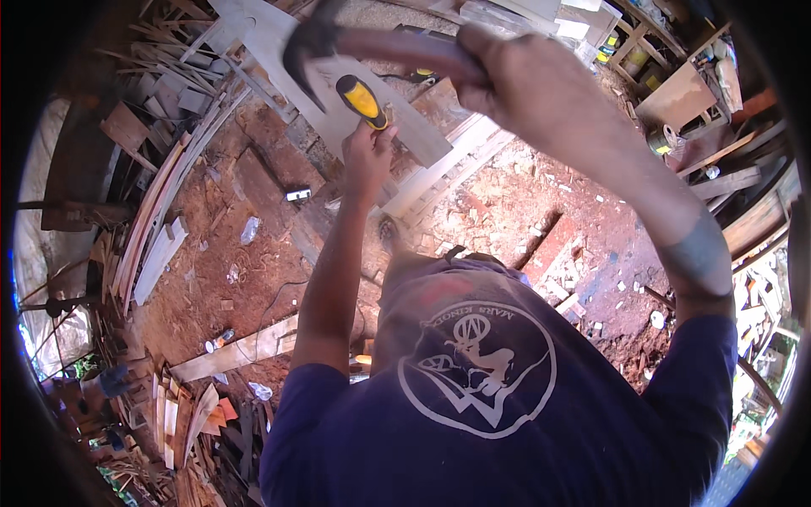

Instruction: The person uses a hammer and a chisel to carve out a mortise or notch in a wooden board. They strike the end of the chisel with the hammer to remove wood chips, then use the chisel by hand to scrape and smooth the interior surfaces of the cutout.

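In the head view, my right hand [515, 89] grips the brown handle of a hammer [389, 51], its dark claw head raised near the top centre. My left hand [369, 152] holds a yellow-and-black handled tool [358, 96] upright just below and right of the hammer head; its working end is hidden by my hand. Both are over a long pale board [262, 42] that runs diagonally from the upper left toward the centre. The hammer head and the yellow handle appear apart, though their exact depth is hard to tell.
Pale planks [159, 220] and scrap wood [186, 422] are piled along the left. More boards and offcuts [676, 101] lie at the right. A loose plank [211, 363], a cable [262, 304] and litter lie on the reddish dirt floor [203, 270], below my bare foot [390, 232].
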The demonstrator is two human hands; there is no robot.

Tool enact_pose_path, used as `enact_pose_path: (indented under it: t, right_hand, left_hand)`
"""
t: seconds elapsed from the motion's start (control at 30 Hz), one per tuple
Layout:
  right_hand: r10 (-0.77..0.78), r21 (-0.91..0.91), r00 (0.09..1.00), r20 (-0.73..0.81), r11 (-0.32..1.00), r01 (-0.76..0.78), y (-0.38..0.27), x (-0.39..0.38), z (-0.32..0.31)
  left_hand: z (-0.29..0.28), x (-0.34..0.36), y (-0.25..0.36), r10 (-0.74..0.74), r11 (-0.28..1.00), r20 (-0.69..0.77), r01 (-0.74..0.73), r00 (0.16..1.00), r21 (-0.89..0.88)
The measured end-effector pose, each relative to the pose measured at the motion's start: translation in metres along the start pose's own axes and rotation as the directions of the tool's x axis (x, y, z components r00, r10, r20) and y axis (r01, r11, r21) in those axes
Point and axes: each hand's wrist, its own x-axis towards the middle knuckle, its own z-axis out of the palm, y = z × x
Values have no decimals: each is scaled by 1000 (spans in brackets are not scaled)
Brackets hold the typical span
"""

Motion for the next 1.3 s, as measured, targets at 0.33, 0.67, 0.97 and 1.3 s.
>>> enact_pose_path:
  t: [0.33, 0.67, 0.97, 1.3]
  right_hand:
    - [121, -115, 976, 178, 988, -102, -6, -8, 16]
    - [75, -48, 986, 148, 997, -68, -9, -17, 28]
    - [346, 246, 935, 78, 902, -354, 8, -23, 23]
    - [660, 336, 582, 475, 475, -813, 49, -50, 74]
  left_hand:
    - [1, -1, 10, 100, 981, -47, -91, 994, 174]
    - [1, -10, 4, -34, 985, 59, 23, 998, 170]
    - [-39, -15, 22, -79, 975, -101, 56, 992, -217]
    - [-23, -19, 2, -107, 918, -13, 93, 994, -387]
